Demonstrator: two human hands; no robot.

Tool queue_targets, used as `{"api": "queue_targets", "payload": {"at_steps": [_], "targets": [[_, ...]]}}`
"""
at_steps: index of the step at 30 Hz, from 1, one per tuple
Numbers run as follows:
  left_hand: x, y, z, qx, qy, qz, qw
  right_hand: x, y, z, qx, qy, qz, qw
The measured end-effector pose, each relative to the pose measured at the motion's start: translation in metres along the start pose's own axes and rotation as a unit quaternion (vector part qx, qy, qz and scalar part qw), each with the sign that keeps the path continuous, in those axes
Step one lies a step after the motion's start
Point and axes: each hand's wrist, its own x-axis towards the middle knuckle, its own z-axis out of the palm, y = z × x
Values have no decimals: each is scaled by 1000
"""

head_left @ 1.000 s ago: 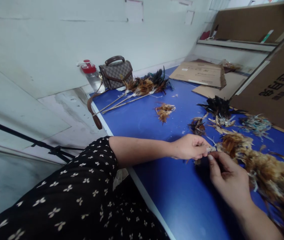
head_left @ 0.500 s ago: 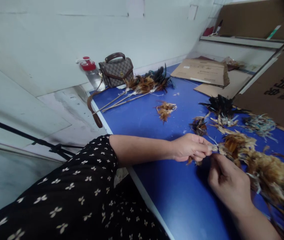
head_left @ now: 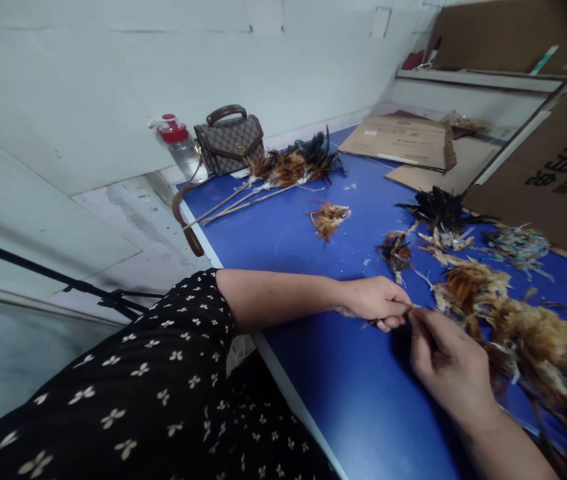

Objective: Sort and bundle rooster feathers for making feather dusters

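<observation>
My left hand (head_left: 376, 300) is closed around brown feathers, a thin tip (head_left: 370, 323) of which pokes out below the fingers. Close against its fingertips, my right hand (head_left: 450, 363) is closed in a pinch; what lies between its fingers is too small to make out. Just beyond the hands lie a small dark brown feather bundle (head_left: 396, 252) and a tan and brown feather bunch (head_left: 476, 283). A long pile of fluffy tan feathers (head_left: 548, 340) stretches to the right of my right hand.
The blue table (head_left: 273, 233) also carries black feathers (head_left: 438, 210), grey-blue feathers (head_left: 518, 247), and a loose brown tuft (head_left: 329, 220). Feather dusters (head_left: 288, 168) with sticks lie by a handbag (head_left: 230, 143) and bottle (head_left: 183, 150). Cardboard (head_left: 398, 141) rests at the back.
My left hand has drawn slightly back from the tan feather bunch. My right hand has shifted a little left, and its fingertips now meet those of the left.
</observation>
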Motion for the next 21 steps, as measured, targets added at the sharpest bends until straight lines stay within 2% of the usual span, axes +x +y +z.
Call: {"api": "queue_targets", "payload": {"at_steps": [3,6,9,16,21], "targets": [[-2,3,5,-38,42,30,998,2,-1,0,-23,18,4,1000],[-4,3,11,-16,106,63,992,5,-6,0,-50,28,14,998],[-6,2,17,-15,142,82,986,9,-12,0,-71,23,29,997],[-9,16,23,-117,149,94,977,16,-20,-3,-104,18,6,994],[-13,24,19,-101,160,79,979,13,-21,-3,-103,20,-5,994]]}}
